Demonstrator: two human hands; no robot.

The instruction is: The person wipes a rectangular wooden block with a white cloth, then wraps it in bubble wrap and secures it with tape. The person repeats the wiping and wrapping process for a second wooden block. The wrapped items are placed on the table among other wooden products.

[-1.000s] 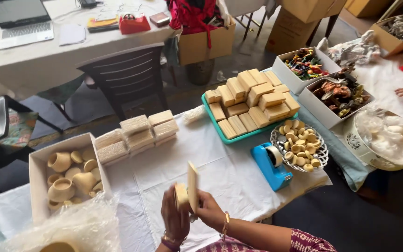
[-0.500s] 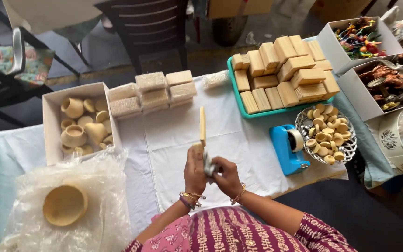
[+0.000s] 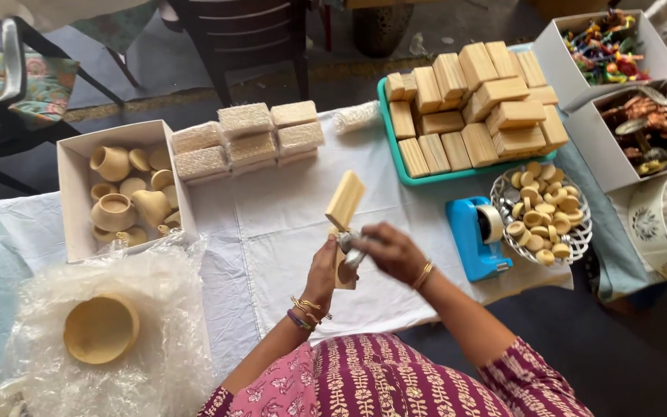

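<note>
My left hand (image 3: 323, 270) grips the lower end of a pale wooden block (image 3: 344, 202) and holds it upright above the white tablecloth (image 3: 272, 232). My right hand (image 3: 387, 251) is closed right beside it, fingers pinching a small clear or silvery piece at the block's base; what that piece is I cannot tell. Both wrists wear bangles. The hands hover over the middle of the table, near its front edge.
A teal tray (image 3: 392, 147) stacked with wooden blocks sits back right, wrapped blocks (image 3: 247, 139) back centre. A white box (image 3: 72, 193) of small clay pots stands left, a wooden bowl (image 3: 100, 328) on bubble wrap front left. A blue tape dispenser (image 3: 475, 239) and a basket (image 3: 577, 232) of wooden discs lie right.
The view has tilted down and closer. The block, held in both hands throughout, has turned from edge-on to show its broad face, and my right hand has shifted to its base.
</note>
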